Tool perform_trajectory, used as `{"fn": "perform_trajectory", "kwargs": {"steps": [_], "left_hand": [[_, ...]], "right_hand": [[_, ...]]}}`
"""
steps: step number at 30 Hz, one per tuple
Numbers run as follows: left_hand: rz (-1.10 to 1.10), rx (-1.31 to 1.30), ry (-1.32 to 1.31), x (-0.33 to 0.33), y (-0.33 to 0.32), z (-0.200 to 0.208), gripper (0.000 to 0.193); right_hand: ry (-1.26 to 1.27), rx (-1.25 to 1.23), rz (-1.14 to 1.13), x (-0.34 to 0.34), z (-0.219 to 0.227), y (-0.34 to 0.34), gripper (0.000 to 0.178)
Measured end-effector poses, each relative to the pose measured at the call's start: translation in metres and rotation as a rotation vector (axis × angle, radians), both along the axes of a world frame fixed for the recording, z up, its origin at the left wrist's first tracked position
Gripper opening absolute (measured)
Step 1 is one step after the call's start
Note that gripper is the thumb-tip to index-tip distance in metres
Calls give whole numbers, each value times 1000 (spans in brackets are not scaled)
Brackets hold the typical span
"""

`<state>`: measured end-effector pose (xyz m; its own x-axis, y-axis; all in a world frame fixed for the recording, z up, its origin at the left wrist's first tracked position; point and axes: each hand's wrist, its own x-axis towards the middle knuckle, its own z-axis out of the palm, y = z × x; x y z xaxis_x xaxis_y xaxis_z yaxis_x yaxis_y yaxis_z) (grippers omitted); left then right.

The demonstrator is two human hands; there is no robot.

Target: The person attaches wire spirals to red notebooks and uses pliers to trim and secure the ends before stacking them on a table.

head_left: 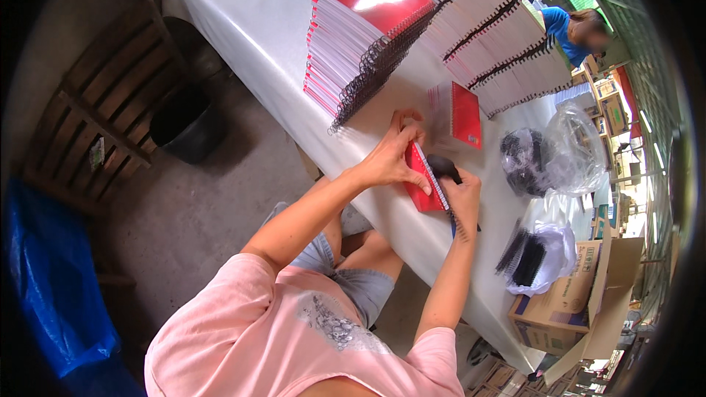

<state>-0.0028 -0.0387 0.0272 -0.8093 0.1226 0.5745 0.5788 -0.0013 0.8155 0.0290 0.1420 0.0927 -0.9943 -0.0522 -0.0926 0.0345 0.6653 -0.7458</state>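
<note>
My left hand (401, 154) grips a red-covered notebook (426, 195) near the table's front edge, thumb on its cover and fingers over its far end. The notebook is tilted, with its punched edge facing my right hand. Closed beside that edge, my right hand (462, 192) holds a black-handled tool (443, 167), whose kind I cannot make out. A dark spiral binding coil (460, 228) trails from the notebook's edge below my right hand. Just beyond my hands stands a small stack of red-covered notebooks (466, 116).
A tall stack of coil-bound red notebooks (375, 0) stands farther back, with more bound stacks (493, 44) to its right. On the right are bagged black coils (526, 158), loose coils on white plastic (562, 246) and an open cardboard box (555, 305). Another person (562, 29) is beyond the table.
</note>
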Motion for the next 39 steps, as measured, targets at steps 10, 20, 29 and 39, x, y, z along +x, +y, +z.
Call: {"fn": "perform_trajectory", "kwargs": {"steps": [10, 20, 29, 39], "left_hand": [[-40, 63, -81, -3, 1, -5, 98], [-64, -17, -184, -5, -1, -3, 112], [-61, -14, -146, -6, 0, -9, 111], [-72, -76, -129, -3, -1, -14, 109]], "right_hand": [[13, -184, 117, -17, -9, -5, 24], [28, 3, 31, -24, -8, -9, 21], [138, -117, 136, -25, -10, -21, 24], [132, -128, 106, -26, -3, -31, 24]]}}
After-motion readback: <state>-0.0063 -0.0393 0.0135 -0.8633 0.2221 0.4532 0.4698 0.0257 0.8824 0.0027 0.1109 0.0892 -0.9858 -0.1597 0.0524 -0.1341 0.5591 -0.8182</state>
